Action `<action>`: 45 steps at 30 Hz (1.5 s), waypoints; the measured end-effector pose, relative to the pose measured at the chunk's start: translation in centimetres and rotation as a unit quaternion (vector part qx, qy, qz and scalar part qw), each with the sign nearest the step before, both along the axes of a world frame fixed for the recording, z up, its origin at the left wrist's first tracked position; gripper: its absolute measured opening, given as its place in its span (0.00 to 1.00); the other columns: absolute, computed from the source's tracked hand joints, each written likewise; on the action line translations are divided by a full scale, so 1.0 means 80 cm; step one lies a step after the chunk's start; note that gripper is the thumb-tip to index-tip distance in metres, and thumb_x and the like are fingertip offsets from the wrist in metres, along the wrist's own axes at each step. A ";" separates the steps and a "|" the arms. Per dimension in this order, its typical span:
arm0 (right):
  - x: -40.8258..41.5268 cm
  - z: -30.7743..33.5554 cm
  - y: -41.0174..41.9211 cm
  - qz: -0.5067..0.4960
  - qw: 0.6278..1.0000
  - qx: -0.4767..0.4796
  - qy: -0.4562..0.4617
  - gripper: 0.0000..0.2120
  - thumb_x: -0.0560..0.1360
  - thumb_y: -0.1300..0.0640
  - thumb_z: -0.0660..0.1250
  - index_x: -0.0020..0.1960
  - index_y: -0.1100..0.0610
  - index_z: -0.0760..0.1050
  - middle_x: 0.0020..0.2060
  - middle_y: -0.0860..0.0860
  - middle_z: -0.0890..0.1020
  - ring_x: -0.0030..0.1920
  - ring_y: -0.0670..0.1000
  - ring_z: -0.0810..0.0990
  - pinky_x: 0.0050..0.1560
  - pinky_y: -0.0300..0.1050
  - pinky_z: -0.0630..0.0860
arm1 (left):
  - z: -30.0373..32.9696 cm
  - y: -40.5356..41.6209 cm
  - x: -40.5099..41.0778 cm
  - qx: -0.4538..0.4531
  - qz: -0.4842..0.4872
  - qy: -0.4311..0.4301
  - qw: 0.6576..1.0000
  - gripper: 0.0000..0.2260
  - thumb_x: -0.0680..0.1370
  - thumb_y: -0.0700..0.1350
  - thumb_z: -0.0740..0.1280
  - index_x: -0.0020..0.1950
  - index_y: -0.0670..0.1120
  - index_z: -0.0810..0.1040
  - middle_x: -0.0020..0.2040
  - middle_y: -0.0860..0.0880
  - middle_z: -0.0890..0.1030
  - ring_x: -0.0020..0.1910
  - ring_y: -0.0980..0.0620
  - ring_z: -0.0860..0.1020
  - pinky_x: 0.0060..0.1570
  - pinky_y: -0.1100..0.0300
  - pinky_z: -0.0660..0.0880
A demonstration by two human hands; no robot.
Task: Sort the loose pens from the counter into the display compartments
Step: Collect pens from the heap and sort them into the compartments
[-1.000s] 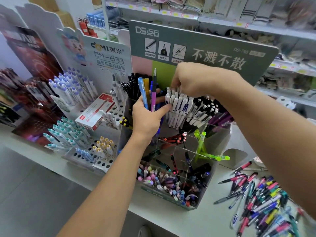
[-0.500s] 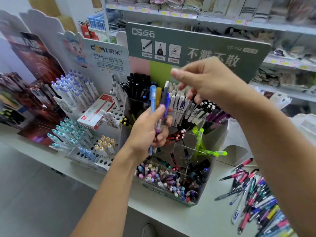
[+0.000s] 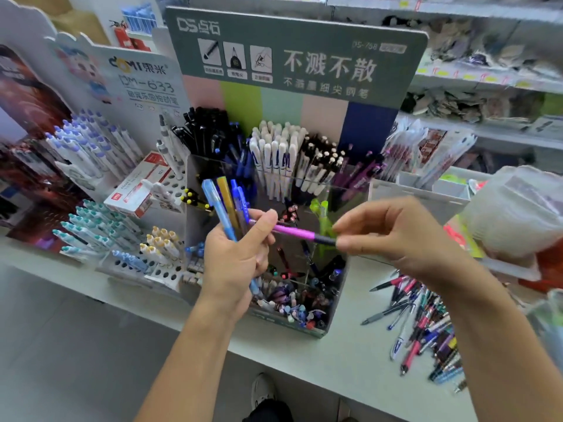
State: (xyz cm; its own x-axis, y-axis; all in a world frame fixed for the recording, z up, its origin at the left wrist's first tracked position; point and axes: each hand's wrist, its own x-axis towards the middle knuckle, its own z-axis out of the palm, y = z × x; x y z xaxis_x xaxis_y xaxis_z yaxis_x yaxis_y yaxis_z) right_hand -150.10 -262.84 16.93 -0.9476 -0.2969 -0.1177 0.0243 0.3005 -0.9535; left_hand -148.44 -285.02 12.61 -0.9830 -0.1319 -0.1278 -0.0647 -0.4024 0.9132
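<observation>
Left hand [image 3: 234, 263], centre of the frame, fingers curled round a small bunch of pens [image 3: 227, 205]: a light blue one, a yellow one and a darker blue one, standing up and leaning toward the upper left. Its thumb presses against the left end of a purple pen [image 3: 294, 232].

Right hand [image 3: 396, 236], right of centre, pinches the dark right end of that same purple pen between thumb and forefinger; the other fingers are loosely curled behind. The purple pen lies nearly level between the two hands, in front of the display.

Clear display box [image 3: 332, 312] sits on the counter [image 3: 350, 360] at centre, below a grey-green sign [image 3: 304, 56] with white lettering. Back compartments hold black pens [image 3: 210, 129], white pens [image 3: 278, 153], black-and-white pens [image 3: 320, 159] and purple pens [image 3: 359, 175], all upright. A green pen [image 3: 320, 214] stands in a middle compartment. The front compartment is packed with mixed pens, tips up.

Loose pile of pens [image 3: 426, 324] lies on the counter at lower right, well apart from the hands: red, blue, grey, purple, mixed directions.

Left of the frame: a white pegboard rack [image 3: 164, 269] with teal-capped and lilac-capped pens, and a red-and-white box [image 3: 137, 190] lying on it.
</observation>
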 end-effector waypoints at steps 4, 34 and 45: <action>0.002 -0.017 -0.055 0.123 0.970 0.191 0.088 0.09 0.71 0.49 0.77 0.50 0.51 0.86 0.36 0.47 0.84 0.37 0.48 0.82 0.43 0.47 0.81 | -0.001 -0.010 0.010 -0.092 0.004 0.006 0.996 0.03 0.67 0.45 0.76 0.37 0.50 0.83 0.26 0.48 0.76 0.19 0.55 0.64 0.20 0.65 0.60; -0.094 -0.009 0.011 -0.232 0.922 0.211 0.227 0.09 0.74 0.51 0.76 0.44 0.51 0.76 0.35 0.47 0.81 0.36 0.48 0.80 0.39 0.42 0.76 | -0.009 0.045 -0.013 -0.025 -0.145 -0.061 0.987 0.10 0.84 0.43 0.62 0.63 0.42 0.77 0.38 0.46 0.80 0.25 0.55 0.66 0.21 0.66 0.61; -0.092 -0.022 -0.002 -0.248 0.886 0.270 0.283 0.11 0.78 0.54 0.71 0.58 0.56 0.85 0.40 0.46 0.77 0.42 0.47 0.76 0.46 0.37 0.67 | -0.014 0.039 -0.001 -0.016 -0.195 -0.056 0.979 0.11 0.85 0.39 0.59 0.64 0.43 0.76 0.49 0.44 0.84 0.30 0.53 0.73 0.26 0.64 0.69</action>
State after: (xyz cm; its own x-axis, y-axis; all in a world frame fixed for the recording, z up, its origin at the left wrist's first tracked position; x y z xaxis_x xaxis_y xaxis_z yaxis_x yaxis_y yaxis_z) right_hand -157.48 -262.98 15.18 -0.8984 0.1264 0.4206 -0.1562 0.8032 -0.5749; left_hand -148.53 -281.87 11.49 -0.9393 0.2447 -0.2404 -0.3088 -0.2983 0.9031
